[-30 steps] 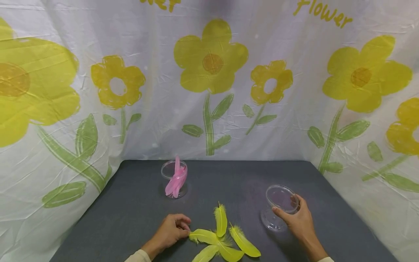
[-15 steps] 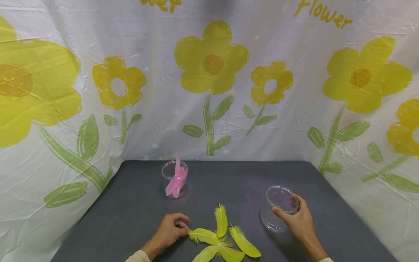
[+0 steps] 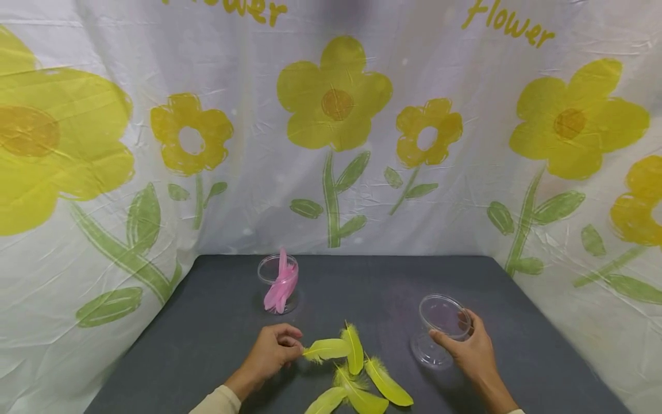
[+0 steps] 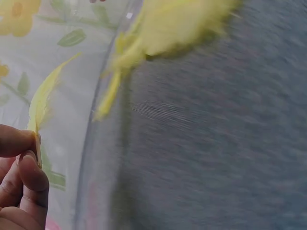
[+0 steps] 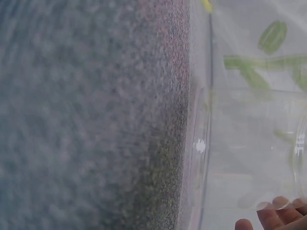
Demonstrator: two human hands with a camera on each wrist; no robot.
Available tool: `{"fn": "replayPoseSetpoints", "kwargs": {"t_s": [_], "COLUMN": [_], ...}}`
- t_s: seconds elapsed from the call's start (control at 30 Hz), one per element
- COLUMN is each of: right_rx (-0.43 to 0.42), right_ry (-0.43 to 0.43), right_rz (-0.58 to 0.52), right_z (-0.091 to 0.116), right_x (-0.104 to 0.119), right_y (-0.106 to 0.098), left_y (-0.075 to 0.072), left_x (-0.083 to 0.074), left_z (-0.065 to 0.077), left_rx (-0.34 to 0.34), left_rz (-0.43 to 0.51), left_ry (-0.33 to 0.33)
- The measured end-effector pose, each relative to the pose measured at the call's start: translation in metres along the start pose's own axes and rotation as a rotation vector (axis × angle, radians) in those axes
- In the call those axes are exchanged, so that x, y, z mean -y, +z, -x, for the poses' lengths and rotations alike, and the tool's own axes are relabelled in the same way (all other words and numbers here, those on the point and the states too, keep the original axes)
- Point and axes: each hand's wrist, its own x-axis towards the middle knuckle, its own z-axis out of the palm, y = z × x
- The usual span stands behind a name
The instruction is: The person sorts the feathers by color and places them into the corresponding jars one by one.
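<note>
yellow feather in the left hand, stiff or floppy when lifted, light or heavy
The yellow feather looks thin, so it is probably very light. It curves smoothly beyond the pinching fingers, suggesting springy rather than floppy. Its fluffy edge may flutter if moved quickly.

Over the remote head-camera feed I read yellow lettering (image 3: 517, 24), "flower," on the white backdrop (image 3: 253, 195) between 1 and 2 o'clock; at 11, a second "flower" (image 3: 240, 7) is cropped.

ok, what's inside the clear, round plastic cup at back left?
Long pink feathers, one tip above the rim. They overlap, so their count and whatever they cover can't be seen.
</note>
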Motion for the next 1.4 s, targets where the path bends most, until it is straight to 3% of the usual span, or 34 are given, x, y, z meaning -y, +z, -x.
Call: {"fn": "replayPoseSetpoints", "kwargs": {"t_s": [0.3, 0.63, 0.83, 1.1, 1.4], "right_rx": [0.016, 0.031, 0.036, 0.036, 0.04], "right_ry": [-0.012, -0.007, -0.008, -0.017, -0.007], "right_rz": [-0.004, 0.02, 0.018, 0.033, 0.04], "right_z": [0.004, 0.006, 0.006, 0.005, 0.005], "right_x": [0.001, 0.001, 0.003, 0.006, 0.006], "right_y": [0.003, 0.006, 0.008, 0.01, 0.009], "left_y": [0.004, 0.022, 0.04, 0.068, 0.105], "left_x": [-0.029, -0.06, -0.079, -0.101, -0.112], "left_z": [-0.011, -0.026, -0.043, -0.067, -0.088], "left_rx": [0.008, 0.063, 0.079, 0.143, 0.165], "left_rz": [-0.002, -0.005, -0.057, -0.031, -0.089], "left_ry": [0.034, 0.077, 0.118, 0.137, 0.133]}}
